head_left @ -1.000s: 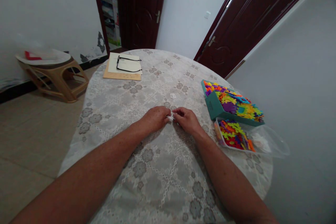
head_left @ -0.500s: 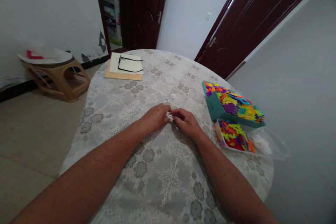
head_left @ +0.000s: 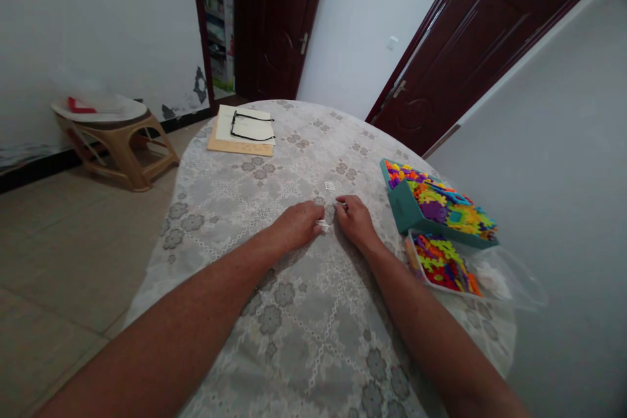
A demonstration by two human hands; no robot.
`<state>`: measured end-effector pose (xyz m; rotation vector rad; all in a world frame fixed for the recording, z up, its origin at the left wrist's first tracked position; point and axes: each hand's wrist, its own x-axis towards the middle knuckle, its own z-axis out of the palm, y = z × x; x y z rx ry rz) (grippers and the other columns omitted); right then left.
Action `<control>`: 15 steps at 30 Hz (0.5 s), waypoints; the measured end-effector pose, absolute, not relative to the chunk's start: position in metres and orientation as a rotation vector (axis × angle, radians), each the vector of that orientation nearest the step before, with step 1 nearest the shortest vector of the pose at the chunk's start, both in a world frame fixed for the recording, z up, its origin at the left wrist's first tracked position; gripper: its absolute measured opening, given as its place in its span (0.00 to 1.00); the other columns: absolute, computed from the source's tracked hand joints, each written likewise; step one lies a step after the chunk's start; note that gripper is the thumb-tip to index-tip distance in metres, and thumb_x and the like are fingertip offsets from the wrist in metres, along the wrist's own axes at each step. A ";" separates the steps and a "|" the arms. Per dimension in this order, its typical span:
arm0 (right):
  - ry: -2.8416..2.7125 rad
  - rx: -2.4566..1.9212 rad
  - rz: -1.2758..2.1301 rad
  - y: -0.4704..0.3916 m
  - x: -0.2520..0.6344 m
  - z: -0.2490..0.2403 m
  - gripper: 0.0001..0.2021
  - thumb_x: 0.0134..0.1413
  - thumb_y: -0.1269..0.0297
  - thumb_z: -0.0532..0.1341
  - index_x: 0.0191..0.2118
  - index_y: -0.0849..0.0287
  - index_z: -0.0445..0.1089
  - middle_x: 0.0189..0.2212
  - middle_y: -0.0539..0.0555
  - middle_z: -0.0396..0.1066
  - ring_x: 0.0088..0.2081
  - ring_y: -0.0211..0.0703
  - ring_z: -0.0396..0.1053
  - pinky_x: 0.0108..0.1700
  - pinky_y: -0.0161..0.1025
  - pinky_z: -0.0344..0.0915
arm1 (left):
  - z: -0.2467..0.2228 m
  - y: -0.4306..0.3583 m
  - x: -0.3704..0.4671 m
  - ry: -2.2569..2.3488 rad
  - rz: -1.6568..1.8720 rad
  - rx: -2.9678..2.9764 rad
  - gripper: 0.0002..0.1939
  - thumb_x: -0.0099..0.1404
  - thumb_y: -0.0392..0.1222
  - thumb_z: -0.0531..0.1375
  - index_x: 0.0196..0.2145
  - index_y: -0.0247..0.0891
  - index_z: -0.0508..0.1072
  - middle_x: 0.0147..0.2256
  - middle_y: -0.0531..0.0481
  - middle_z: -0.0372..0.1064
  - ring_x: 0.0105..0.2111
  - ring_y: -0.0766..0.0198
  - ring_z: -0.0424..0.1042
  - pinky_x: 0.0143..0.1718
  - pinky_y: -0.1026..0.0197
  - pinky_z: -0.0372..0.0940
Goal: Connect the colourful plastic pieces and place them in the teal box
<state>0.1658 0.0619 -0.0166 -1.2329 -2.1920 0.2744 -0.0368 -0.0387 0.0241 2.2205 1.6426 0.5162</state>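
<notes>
My left hand [head_left: 298, 225] is closed on a bundle of small white sticks [head_left: 323, 226], whose ends stick out past the fingertips. My right hand [head_left: 355, 219] is a short way to the right, its thumb and fingers pinched on a small, thin white piece [head_left: 339, 205], mostly covered by the fingers. Just beyond both hands, a little white square outline [head_left: 330, 186] lies flat on the patterned tablecloth [head_left: 304, 313]. Its fine detail is too small to make out.
At the right stand a teal box [head_left: 404, 208] of colourful plastic pieces and a clear tub [head_left: 416, 255] with more. Black glasses [head_left: 252, 138] rest on papers [head_left: 223, 119] at the far left. A stool [head_left: 132, 150] stands beyond the table's left edge.
My hands have come apart; before, their fingertips met around the white sticks. The right hand now pinches a piece away from the bundle. The whole view has shifted slightly.
</notes>
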 end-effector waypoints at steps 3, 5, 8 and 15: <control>-2.300 -1.223 0.136 0.084 0.161 -0.013 0.20 0.65 0.67 0.55 0.58 0.64 0.75 0.53 0.66 0.74 0.58 0.55 0.70 0.64 0.50 0.67 | 0.024 -0.040 -0.038 1.645 0.504 2.226 0.07 0.69 0.37 0.61 0.45 0.38 0.76 0.46 0.43 0.76 0.47 0.54 0.74 0.49 0.56 0.66; -2.366 -1.235 0.071 0.095 0.154 -0.011 0.23 0.69 0.65 0.54 0.64 0.64 0.70 0.58 0.67 0.71 0.61 0.55 0.68 0.65 0.50 0.66 | 0.024 -0.040 -0.039 1.648 0.501 2.231 0.08 0.70 0.36 0.61 0.46 0.38 0.76 0.46 0.42 0.76 0.47 0.53 0.74 0.49 0.56 0.66; -2.445 -1.364 0.005 0.103 0.141 -0.009 0.25 0.72 0.62 0.53 0.70 0.59 0.66 0.64 0.66 0.65 0.58 0.56 0.71 0.59 0.49 0.70 | 0.024 -0.039 -0.038 1.656 0.483 2.230 0.08 0.70 0.37 0.61 0.46 0.37 0.76 0.45 0.42 0.76 0.47 0.52 0.75 0.50 0.56 0.66; -2.443 -1.521 0.061 0.093 0.133 -0.007 0.16 0.74 0.61 0.54 0.60 0.54 0.72 0.59 0.62 0.68 0.54 0.52 0.73 0.56 0.46 0.69 | 0.022 -0.037 -0.037 1.653 0.488 2.241 0.09 0.70 0.36 0.59 0.46 0.37 0.76 0.45 0.42 0.77 0.47 0.53 0.75 0.50 0.56 0.66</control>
